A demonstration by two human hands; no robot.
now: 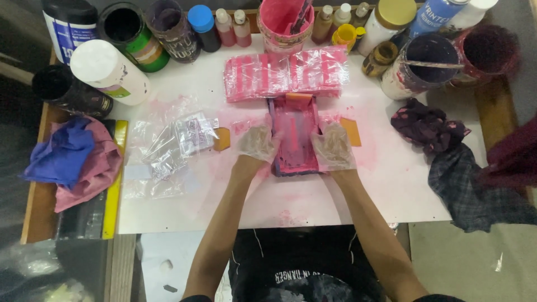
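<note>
Pressing flat, both gloved hands, left point(256, 142) and right point(334, 146), palms open, on the side rails of a small pink-smeared rectangular printing frame point(294, 137) at mid table point(313, 207). Looks light, stiff, ink-slick; best gripped by the rails. Behind: stacked pink-printed clear plastic bags point(286, 72), pink paint bucket point(285, 25) holding a stirrer, dark-crusted open tub point(419, 64).

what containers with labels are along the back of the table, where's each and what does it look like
White bottle: back left, lying tilted, white cap, green-purple label.
Blue-white jar: far left corner, black lid.
Green-banded tub: left of centre, open, black inside.
Blue spray can: back right, white print.
Gold-lidded jar: beside it, white.
</note>
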